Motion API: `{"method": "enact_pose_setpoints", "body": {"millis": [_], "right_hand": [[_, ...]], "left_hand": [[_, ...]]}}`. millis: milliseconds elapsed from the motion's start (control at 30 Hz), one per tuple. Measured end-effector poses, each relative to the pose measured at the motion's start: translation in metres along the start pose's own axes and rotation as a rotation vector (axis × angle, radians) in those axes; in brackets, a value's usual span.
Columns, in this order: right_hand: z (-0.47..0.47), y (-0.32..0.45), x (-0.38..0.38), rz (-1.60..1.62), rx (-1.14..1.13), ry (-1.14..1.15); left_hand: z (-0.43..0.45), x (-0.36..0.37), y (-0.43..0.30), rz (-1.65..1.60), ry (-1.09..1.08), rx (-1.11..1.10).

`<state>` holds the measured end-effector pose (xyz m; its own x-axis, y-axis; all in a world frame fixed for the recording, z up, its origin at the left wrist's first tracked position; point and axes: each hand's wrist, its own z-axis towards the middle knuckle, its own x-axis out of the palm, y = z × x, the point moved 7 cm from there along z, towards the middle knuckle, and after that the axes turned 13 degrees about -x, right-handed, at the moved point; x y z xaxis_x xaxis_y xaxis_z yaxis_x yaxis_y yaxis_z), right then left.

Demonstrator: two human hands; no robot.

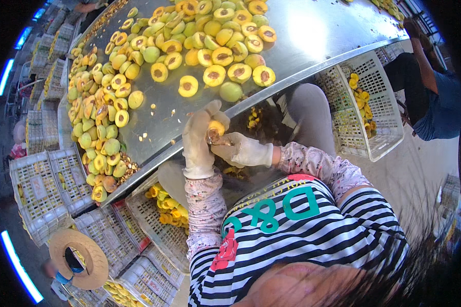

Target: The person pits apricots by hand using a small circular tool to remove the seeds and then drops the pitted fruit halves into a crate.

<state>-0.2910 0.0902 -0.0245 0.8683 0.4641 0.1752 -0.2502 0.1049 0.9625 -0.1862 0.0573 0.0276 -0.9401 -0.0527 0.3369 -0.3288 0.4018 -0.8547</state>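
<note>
My left hand (200, 134), in a pale glove, holds a yellow peach half (216, 127) upright just over the near edge of the metal table (253, 100). My right hand (242, 149), gloved too, closes on a small metal tool (211, 141), mostly hidden by the fingers, whose tip touches the brown pit area of that half. Beyond my hands lie many cut peach halves (188, 86), many with brown pits or pit hollows facing up. A greenish peach (231, 92) rests close to the table's edge.
Pit fragments (131, 165) lie at the table's left corner. A white crate with yellow pieces (386, 147) stands at right, another crate (157, 230) at lower left. Stacked crates (42, 188) line the left. A person in blue (440, 107) sits at right; another wears a straw hat (96, 264).
</note>
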Motion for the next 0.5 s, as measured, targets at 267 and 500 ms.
{"method": "enact_pose_setpoints", "body": {"millis": [267, 500], "right_hand": [[-0.002, -0.003, 0.022, -0.059, 0.474, 0.477], [-0.003, 0.019, 0.056, 0.291, 0.370, 0.365]], "left_hand": [[-0.013, -0.011, -0.012, 0.224, 0.344, -0.124], [-0.013, -0.016, -0.008, 0.240, 0.579, -0.210]]}}
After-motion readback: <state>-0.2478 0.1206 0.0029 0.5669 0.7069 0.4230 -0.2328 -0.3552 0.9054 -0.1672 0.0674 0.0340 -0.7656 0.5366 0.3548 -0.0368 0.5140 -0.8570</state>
